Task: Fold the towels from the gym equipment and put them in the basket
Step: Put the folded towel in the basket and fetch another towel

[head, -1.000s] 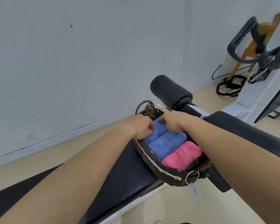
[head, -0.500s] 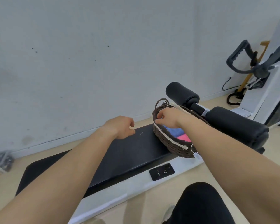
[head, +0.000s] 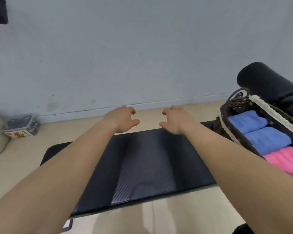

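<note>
The left hand point(head: 123, 119) and right hand point(head: 174, 119) hovered relaxed, holding nothing, over the counter point(head: 142, 157). Blue towels point(head: 267, 139) and a pink towel point(head: 284, 159) lay folded side by side in the wicker basket point(head: 223, 119), likely so all fit.

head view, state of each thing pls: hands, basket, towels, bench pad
left hand, open, fingers loosely curled, holds nothing
right hand, open, fingers loosely curled, holds nothing
basket, upright on the bench pad, holding three towels
far blue towel, folded, in the basket
near blue towel, folded, in the basket
pink towel, folded, in the basket
bench pad, flat, basket at its right end
</note>
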Demonstrator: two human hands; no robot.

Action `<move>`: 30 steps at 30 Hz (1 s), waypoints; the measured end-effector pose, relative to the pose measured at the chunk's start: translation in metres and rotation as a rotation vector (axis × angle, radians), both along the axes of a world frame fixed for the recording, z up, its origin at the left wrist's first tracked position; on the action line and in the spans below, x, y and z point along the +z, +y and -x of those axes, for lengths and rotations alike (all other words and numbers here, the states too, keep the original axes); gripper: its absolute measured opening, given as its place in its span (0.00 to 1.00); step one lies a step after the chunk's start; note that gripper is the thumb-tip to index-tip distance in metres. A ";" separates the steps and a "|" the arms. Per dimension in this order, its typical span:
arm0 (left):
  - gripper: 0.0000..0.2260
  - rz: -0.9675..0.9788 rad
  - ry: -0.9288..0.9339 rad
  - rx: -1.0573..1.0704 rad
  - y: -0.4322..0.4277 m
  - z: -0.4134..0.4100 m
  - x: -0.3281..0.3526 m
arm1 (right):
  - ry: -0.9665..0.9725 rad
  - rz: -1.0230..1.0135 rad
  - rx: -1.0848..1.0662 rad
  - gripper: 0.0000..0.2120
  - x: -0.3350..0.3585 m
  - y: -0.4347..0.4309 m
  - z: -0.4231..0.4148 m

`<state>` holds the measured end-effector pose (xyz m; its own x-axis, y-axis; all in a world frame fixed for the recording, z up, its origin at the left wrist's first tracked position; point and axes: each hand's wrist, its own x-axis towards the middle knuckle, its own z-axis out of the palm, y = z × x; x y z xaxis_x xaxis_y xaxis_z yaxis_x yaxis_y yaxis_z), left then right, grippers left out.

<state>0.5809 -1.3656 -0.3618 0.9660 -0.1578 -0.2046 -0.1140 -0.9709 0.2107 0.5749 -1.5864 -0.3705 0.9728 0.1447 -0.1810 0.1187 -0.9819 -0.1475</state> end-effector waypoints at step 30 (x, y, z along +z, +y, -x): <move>0.24 0.015 0.225 0.951 0.263 0.264 0.506 | 0.164 0.042 0.910 0.24 0.538 0.333 0.084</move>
